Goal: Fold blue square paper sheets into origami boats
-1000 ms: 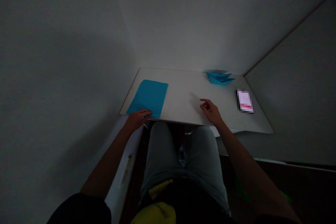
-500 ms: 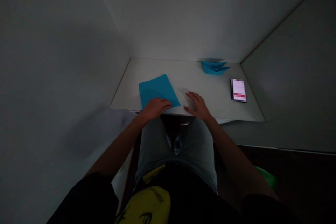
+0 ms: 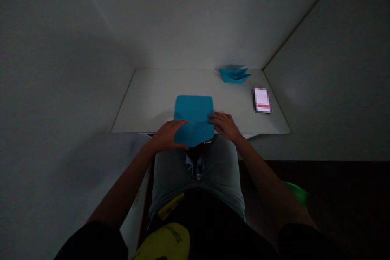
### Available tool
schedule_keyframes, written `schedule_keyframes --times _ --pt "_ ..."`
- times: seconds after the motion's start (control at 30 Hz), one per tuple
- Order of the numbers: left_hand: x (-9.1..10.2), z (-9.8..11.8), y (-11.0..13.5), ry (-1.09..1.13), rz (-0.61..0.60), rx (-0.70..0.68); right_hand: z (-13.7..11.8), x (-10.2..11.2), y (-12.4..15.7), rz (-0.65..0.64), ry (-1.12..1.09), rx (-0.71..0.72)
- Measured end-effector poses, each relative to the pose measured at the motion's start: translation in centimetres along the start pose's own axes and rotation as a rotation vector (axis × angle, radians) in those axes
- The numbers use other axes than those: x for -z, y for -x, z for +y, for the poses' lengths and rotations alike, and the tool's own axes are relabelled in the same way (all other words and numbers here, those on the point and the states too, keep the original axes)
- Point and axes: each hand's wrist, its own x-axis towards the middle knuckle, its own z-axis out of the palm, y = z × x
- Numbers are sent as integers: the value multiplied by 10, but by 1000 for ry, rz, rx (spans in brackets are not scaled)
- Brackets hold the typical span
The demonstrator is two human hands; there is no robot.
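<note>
A square sheet of blue paper point(image 3: 195, 109) is at the front of the white table, its near edge reaching past the table's front edge. My left hand point(image 3: 169, 136) grips the sheet's lower left side, fingers on top and thumb by the near corner. At the opposite edge, my right hand point(image 3: 226, 126) holds the paper with its fingertips over the side; its thumb is hard to make out. Further back on the right stands a folded blue paper boat point(image 3: 234, 76).
The white table point(image 3: 146, 93) is bounded by walls at the back and both sides. A phone point(image 3: 262, 100) with a lit, blurred screen lies at the right. Below, on the dark floor, part of a green object point(image 3: 297, 193) shows.
The blue sheet has shifted right and toward me and turned so its edges are squarer to the table. My right hand has come onto its right edge; my left hand has moved to its left side.
</note>
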Motion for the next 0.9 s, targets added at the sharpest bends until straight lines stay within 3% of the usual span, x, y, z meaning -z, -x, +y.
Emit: schedule_keyframes --times 0.13,0.23,0.33,0.53,0.73,0.9 --pt "-6 -41 39 -6 -27 47 -2 1 -2 33 -94 -29" --pt "-13 -52 39 -7 3 45 0 -1 -4 81 -153 -86" --pt "-24 -51 16 2 87 76 4 -4 -6 111 -180 -158" --pt "-43 -46 -31 -6 321 288 11 -12 -11 208 -152 -297" --pt "-43 -44 -38 32 408 373 15 -19 -12 262 -124 -354" --pt "-45 -21 -49 -41 536 481 11 -20 -10 418 -141 -407"
